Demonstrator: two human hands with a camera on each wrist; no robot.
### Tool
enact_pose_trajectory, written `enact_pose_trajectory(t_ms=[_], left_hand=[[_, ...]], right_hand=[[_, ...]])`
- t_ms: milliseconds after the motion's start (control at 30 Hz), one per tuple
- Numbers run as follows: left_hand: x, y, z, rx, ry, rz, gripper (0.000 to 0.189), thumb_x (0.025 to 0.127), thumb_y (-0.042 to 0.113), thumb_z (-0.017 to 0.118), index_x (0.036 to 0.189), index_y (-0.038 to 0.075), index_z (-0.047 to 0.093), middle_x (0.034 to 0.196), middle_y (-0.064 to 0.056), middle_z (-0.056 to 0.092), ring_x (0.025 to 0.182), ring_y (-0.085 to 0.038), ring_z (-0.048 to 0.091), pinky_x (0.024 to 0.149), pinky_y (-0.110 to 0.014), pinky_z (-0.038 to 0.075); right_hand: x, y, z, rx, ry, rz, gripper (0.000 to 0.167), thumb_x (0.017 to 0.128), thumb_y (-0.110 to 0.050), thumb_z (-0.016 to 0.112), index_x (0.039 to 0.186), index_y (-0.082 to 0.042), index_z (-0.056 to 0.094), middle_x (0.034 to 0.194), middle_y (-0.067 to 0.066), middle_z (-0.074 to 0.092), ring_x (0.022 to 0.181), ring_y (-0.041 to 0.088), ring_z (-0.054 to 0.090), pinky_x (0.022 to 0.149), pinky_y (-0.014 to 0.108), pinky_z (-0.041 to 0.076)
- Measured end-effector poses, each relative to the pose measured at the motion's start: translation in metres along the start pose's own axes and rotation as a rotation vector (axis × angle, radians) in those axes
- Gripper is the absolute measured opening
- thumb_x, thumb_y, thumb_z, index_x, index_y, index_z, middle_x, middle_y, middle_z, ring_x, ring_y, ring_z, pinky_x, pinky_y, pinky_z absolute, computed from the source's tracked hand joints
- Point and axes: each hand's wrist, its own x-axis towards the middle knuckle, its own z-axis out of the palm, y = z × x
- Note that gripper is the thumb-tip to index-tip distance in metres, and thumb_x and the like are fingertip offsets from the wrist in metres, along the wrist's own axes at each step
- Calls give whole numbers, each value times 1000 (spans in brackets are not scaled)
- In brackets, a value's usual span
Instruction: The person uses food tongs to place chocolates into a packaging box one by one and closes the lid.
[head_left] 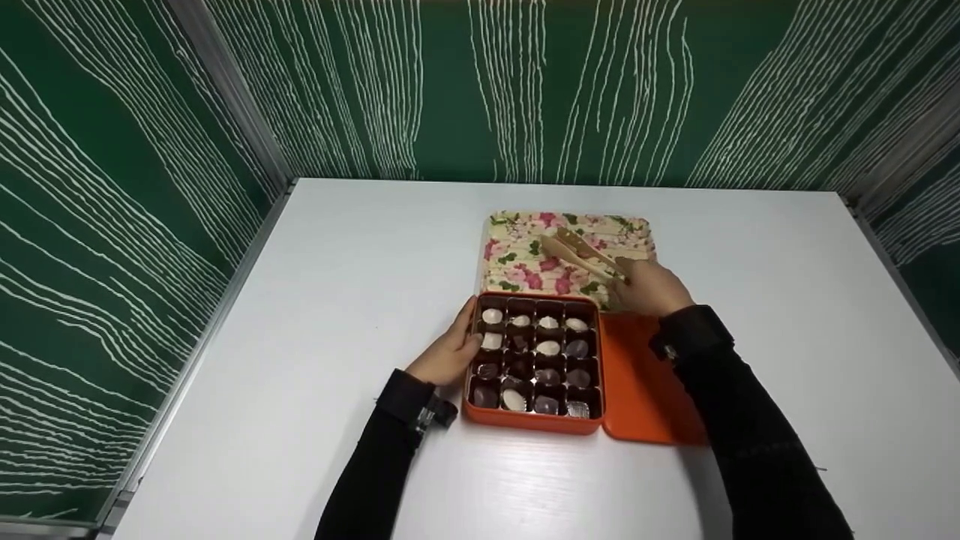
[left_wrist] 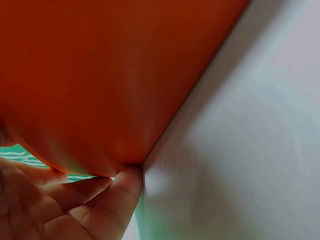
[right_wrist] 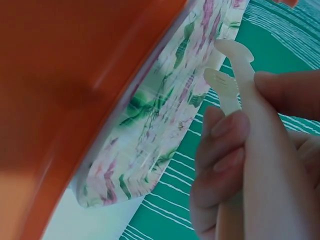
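An orange box (head_left: 534, 424) on the table holds white and dark chocolates in a divided insert. My left hand (head_left: 444, 354) grips the box's left side, thumb at the rim; in the left wrist view its bent fingers (left_wrist: 117, 200) touch the orange wall. My right hand (head_left: 651, 287) holds pale tongs (head_left: 574, 255), their two tips apart above a floral tray (head_left: 517, 255) behind the box. In the right wrist view, thumb and fingers close around the tongs (right_wrist: 270, 165), and nothing shows between the tips. The front-right compartment (head_left: 577, 409) shows shiny clear plastic.
A flat orange lid (head_left: 645, 390) lies against the box's right side, beneath my right forearm. The white table (head_left: 360, 247) extends around these things. Green panels (head_left: 450, 90) with white wavy lines stand behind and at both sides.
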Motion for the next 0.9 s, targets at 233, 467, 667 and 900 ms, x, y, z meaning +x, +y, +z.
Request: enact_pose_trajectory(t_ms=[233, 467, 667, 900], left_hand=[[-1, 0, 0, 1, 0, 9, 69, 108, 13, 38, 163, -3, -2, 167, -30, 8, 152, -42, 18, 126, -48, 17], [0, 0, 1, -12, 6, 2, 69, 108, 12, 38, 163, -1, -1, 167, -29, 8, 153, -42, 18, 126, -47, 16], [1, -2, 1, -28, -13, -11, 68, 109, 12, 36, 163, 0, -4, 168, -28, 6, 129, -48, 45, 113, -44, 32], [0, -2, 1, -10, -7, 3, 68, 109, 11, 37, 163, -1, -3, 167, -29, 8, 151, -43, 24, 125, -47, 20]], right_hand=[[6, -13, 4, 32, 4, 65, 27, 104, -12, 48, 116, 7, 62, 79, 17, 59, 63, 26, 46, 62, 40, 36], [15, -26, 10, 7, -8, 129, 37, 107, -17, 47, 129, 11, 58, 89, 23, 63, 64, 28, 52, 58, 40, 39], [22, -31, 10, -36, -25, 137, 37, 107, -17, 46, 126, 12, 60, 93, 27, 64, 70, 33, 58, 64, 44, 45], [20, -30, 14, -64, 10, 86, 36, 101, -12, 61, 131, 9, 60, 84, 21, 64, 64, 30, 55, 61, 41, 39]])
